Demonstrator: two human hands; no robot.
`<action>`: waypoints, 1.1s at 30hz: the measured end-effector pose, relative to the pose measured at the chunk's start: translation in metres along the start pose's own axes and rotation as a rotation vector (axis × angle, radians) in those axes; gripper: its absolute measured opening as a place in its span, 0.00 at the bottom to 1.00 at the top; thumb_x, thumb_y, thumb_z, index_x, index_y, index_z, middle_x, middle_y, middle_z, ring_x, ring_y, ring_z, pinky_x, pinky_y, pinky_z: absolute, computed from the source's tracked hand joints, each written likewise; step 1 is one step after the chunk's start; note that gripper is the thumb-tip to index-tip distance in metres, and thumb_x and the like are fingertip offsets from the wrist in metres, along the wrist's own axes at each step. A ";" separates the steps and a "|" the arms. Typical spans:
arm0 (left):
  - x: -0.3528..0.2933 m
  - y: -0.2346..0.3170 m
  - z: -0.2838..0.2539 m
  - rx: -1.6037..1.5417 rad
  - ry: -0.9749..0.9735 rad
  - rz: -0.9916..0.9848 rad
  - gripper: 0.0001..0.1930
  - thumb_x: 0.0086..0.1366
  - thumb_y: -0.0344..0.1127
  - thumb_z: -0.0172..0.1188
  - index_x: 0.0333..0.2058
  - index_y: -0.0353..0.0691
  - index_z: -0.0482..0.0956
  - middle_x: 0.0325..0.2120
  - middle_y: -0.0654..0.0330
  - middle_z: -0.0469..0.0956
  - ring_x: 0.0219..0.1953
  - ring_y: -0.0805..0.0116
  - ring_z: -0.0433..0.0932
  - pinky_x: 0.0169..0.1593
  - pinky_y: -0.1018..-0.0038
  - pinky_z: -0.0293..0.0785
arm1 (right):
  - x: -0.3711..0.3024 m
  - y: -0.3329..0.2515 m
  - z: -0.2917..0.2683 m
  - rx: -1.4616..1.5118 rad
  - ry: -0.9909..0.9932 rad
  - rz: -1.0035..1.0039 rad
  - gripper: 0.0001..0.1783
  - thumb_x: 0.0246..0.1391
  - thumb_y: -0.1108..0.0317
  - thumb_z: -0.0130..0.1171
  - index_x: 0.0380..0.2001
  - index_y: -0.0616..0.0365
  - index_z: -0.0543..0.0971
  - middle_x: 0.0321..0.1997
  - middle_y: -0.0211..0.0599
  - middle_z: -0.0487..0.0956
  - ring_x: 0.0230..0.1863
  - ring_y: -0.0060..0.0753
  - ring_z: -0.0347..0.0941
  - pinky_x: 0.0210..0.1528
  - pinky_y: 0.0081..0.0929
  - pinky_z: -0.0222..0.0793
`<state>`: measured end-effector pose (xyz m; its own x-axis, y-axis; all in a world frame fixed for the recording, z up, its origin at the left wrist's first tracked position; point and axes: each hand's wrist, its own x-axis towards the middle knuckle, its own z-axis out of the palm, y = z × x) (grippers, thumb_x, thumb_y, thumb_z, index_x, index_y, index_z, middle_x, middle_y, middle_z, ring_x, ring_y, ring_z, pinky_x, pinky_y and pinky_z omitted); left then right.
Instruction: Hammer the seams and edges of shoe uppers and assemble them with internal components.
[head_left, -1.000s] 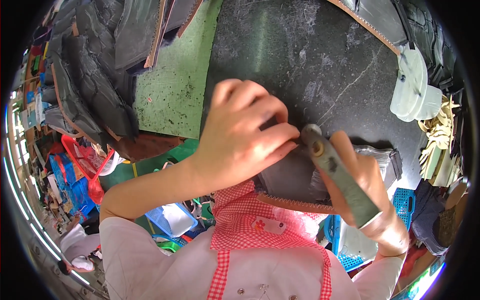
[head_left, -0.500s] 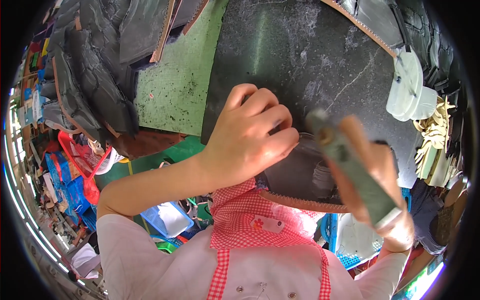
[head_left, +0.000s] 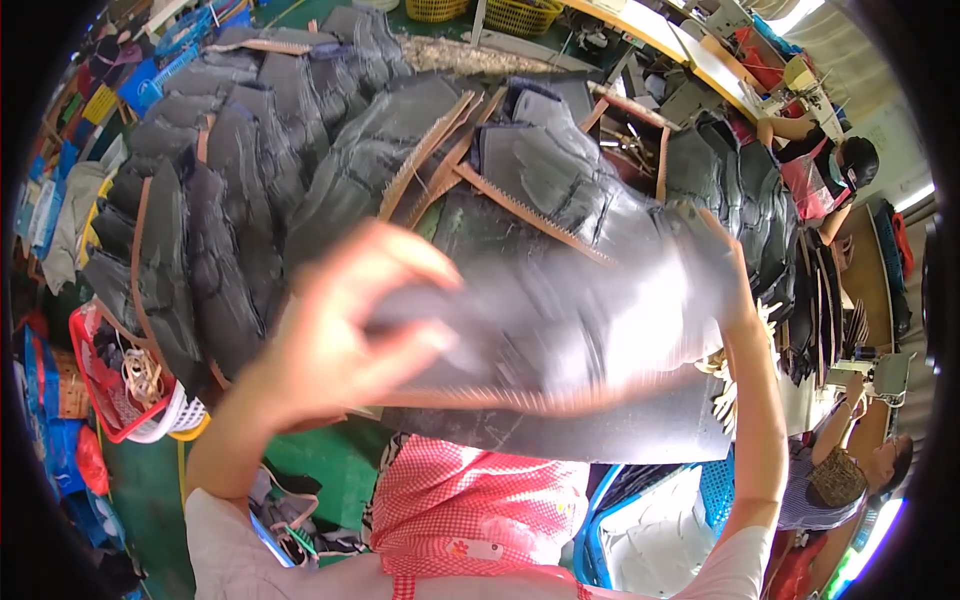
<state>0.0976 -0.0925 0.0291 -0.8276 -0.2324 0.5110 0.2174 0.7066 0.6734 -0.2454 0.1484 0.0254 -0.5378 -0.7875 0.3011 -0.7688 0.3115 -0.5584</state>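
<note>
The dark panel [head_left: 560, 335] is raised over the bench [head_left: 640, 435], the right hand [head_left: 718, 238] gripping its right end; the left hand's [head_left: 365, 310] grip is too blurred to tell. Similar panels [head_left: 235, 175] lie heaped beyond, finished or unfinished unclear.

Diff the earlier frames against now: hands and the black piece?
The left hand and right hand have spread farther apart. The black piece, earlier low by the apron, now spans between them, higher in view and blurred. Whether the hammer was let go is unclear. The view has tilted outward. Unchanged: red basket at the person's left.
</note>
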 end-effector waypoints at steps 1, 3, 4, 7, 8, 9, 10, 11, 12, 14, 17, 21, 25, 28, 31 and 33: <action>-0.003 -0.005 -0.025 -0.248 0.126 -0.280 0.21 0.60 0.28 0.66 0.52 0.39 0.72 0.42 0.63 0.79 0.48 0.71 0.79 0.53 0.74 0.73 | 0.016 -0.008 0.003 -0.192 0.043 0.035 0.11 0.56 0.67 0.62 0.35 0.62 0.73 0.30 0.50 0.82 0.33 0.60 0.79 0.37 0.42 0.74; -0.007 -0.038 -0.074 -0.398 0.308 -0.547 0.21 0.61 0.27 0.67 0.52 0.39 0.72 0.44 0.63 0.77 0.50 0.72 0.77 0.54 0.74 0.72 | 0.046 -0.011 0.019 -0.223 0.060 -0.038 0.12 0.55 0.67 0.60 0.38 0.61 0.72 0.34 0.56 0.82 0.39 0.64 0.80 0.40 0.49 0.74; -0.011 -0.062 -0.082 -0.259 0.369 -0.529 0.21 0.61 0.26 0.67 0.51 0.39 0.71 0.43 0.63 0.77 0.49 0.71 0.77 0.54 0.73 0.72 | 0.063 0.005 0.028 -0.237 0.071 -0.040 0.13 0.54 0.67 0.60 0.39 0.62 0.72 0.34 0.57 0.83 0.41 0.65 0.79 0.43 0.51 0.74; -0.026 -0.110 -0.069 0.184 0.366 -0.522 0.39 0.56 0.27 0.70 0.66 0.45 0.63 0.44 0.59 0.75 0.48 0.68 0.76 0.53 0.72 0.72 | 0.093 0.024 0.061 -0.401 0.031 0.061 0.17 0.52 0.65 0.60 0.42 0.64 0.72 0.37 0.60 0.83 0.44 0.66 0.79 0.49 0.54 0.74; -0.024 -0.105 -0.062 0.236 0.327 -0.555 0.45 0.54 0.26 0.72 0.69 0.48 0.59 0.46 0.57 0.74 0.50 0.64 0.76 0.55 0.70 0.72 | 0.092 0.025 0.067 -0.378 -0.003 0.024 0.19 0.52 0.64 0.62 0.43 0.64 0.72 0.39 0.60 0.83 0.45 0.66 0.79 0.50 0.54 0.73; -0.020 -0.102 -0.057 0.287 0.287 -0.585 0.50 0.52 0.26 0.73 0.72 0.51 0.56 0.48 0.55 0.74 0.52 0.59 0.76 0.58 0.67 0.71 | 0.090 0.024 0.071 -0.359 -0.036 -0.010 0.21 0.52 0.62 0.63 0.43 0.65 0.72 0.40 0.60 0.83 0.46 0.65 0.78 0.50 0.54 0.73; -0.023 -0.098 -0.059 0.551 0.287 -0.491 0.51 0.49 0.21 0.69 0.72 0.49 0.55 0.55 0.50 0.72 0.60 0.50 0.71 0.64 0.61 0.68 | 0.086 -0.008 0.066 -0.286 -0.155 0.063 0.25 0.51 0.60 0.67 0.46 0.65 0.72 0.41 0.60 0.83 0.48 0.64 0.78 0.51 0.52 0.73; -0.018 -0.092 -0.058 0.548 0.287 -0.481 0.51 0.49 0.21 0.69 0.72 0.49 0.55 0.55 0.50 0.72 0.60 0.50 0.71 0.64 0.61 0.68 | 0.081 -0.014 0.061 -0.259 -0.175 0.038 0.26 0.50 0.61 0.70 0.46 0.65 0.73 0.41 0.58 0.83 0.48 0.63 0.78 0.50 0.48 0.73; -0.013 -0.085 -0.054 0.642 0.297 -0.353 0.49 0.50 0.19 0.66 0.72 0.48 0.56 0.59 0.50 0.70 0.63 0.49 0.69 0.66 0.59 0.65 | 0.075 -0.016 0.055 -0.177 -0.171 -0.025 0.25 0.50 0.62 0.70 0.46 0.65 0.73 0.38 0.55 0.82 0.44 0.58 0.79 0.47 0.44 0.73; 0.006 -0.057 -0.043 0.697 0.314 -0.117 0.44 0.50 0.15 0.56 0.69 0.42 0.61 0.65 0.49 0.66 0.69 0.49 0.63 0.71 0.59 0.59 | 0.055 -0.031 0.039 -0.098 -0.164 -0.077 0.24 0.50 0.64 0.71 0.46 0.65 0.73 0.36 0.52 0.82 0.40 0.52 0.80 0.44 0.40 0.73; 0.044 -0.022 -0.004 0.439 0.207 0.141 0.36 0.56 0.27 0.63 0.66 0.40 0.67 0.65 0.50 0.67 0.69 0.49 0.62 0.71 0.57 0.57 | 0.016 -0.049 0.023 0.327 -0.188 -0.013 0.22 0.49 0.67 0.72 0.44 0.63 0.76 0.31 0.37 0.76 0.31 0.30 0.71 0.36 0.30 0.69; 0.074 -0.004 0.059 0.503 -0.118 0.215 0.37 0.56 0.47 0.72 0.62 0.42 0.71 0.60 0.51 0.67 0.64 0.49 0.63 0.68 0.54 0.58 | -0.018 -0.063 0.032 0.207 -0.298 0.055 0.14 0.51 0.70 0.70 0.38 0.62 0.78 0.33 0.39 0.79 0.33 0.31 0.77 0.36 0.32 0.73; 0.052 -0.025 0.105 0.524 -0.236 0.184 0.26 0.57 0.45 0.70 0.53 0.47 0.78 0.60 0.55 0.68 0.64 0.50 0.63 0.67 0.53 0.56 | -0.032 -0.055 0.044 0.294 -0.195 -0.174 0.11 0.53 0.69 0.67 0.37 0.61 0.78 0.34 0.44 0.80 0.33 0.44 0.81 0.36 0.37 0.76; 0.046 -0.020 0.105 0.491 -0.227 0.146 0.09 0.57 0.38 0.70 0.35 0.46 0.81 0.60 0.55 0.69 0.64 0.49 0.63 0.67 0.53 0.56 | -0.027 -0.043 0.041 0.031 -0.062 -0.100 0.20 0.51 0.65 0.71 0.34 0.62 0.69 0.30 0.49 0.80 0.34 0.54 0.80 0.35 0.43 0.73; 0.046 -0.016 0.115 0.440 -0.216 0.122 0.09 0.57 0.37 0.70 0.35 0.45 0.80 0.62 0.53 0.67 0.65 0.46 0.62 0.68 0.52 0.56 | -0.014 -0.018 0.052 -0.071 -0.038 -0.016 0.26 0.50 0.58 0.72 0.40 0.63 0.68 0.31 0.58 0.80 0.37 0.68 0.77 0.39 0.52 0.73; 0.043 -0.012 0.117 0.418 -0.236 0.112 0.11 0.58 0.38 0.69 0.37 0.44 0.79 0.65 0.50 0.64 0.68 0.44 0.59 0.69 0.51 0.54 | -0.018 -0.014 0.062 -0.005 -0.154 -0.103 0.24 0.51 0.61 0.71 0.40 0.63 0.70 0.31 0.57 0.81 0.38 0.66 0.78 0.40 0.49 0.74</action>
<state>-0.0009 -0.0331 -0.0199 -0.9160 -0.0164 0.4009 0.1254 0.9374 0.3249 -0.2041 0.1252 -0.0198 -0.3970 -0.8874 0.2345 -0.8189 0.2270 -0.5271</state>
